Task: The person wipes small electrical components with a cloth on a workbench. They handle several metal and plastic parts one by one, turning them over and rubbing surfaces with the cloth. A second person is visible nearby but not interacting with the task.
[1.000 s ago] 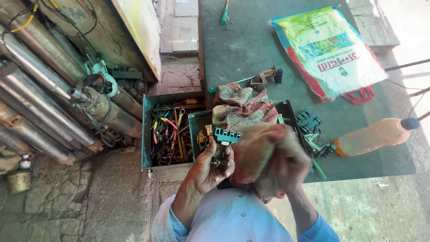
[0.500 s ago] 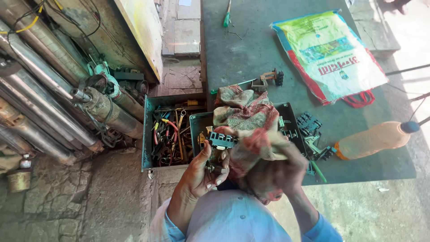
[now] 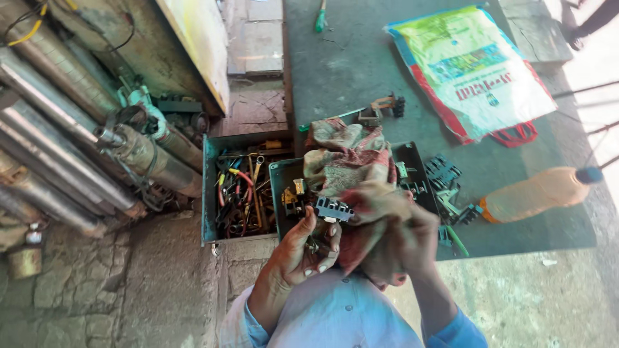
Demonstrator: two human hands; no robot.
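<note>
Left hand (image 3: 298, 254) fingers clamped on a dark blue-grey terminal block (image 3: 333, 209), ribbed, grimy, held above the desk's near edge. Right hand (image 3: 403, 241) clenched around a reddish rag (image 3: 367, 222), touching the block. Printed green-white-red sack (image 3: 474, 67) lies flat at far right corner; orange bottle (image 3: 538, 192) on its side at right edge.

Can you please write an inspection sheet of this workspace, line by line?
Surface: green mat over a stone floor.
Job's things: dark terminal block in left hand; reddish rag in right hand.
Clutter: tool tray, patterned cloth, printed sack, orange bottle, green screwdriver.
Grippers: both hands closed on their things.
Cables: yellow wire top left.
Surroundings: metal pipes, motor parts.
</note>
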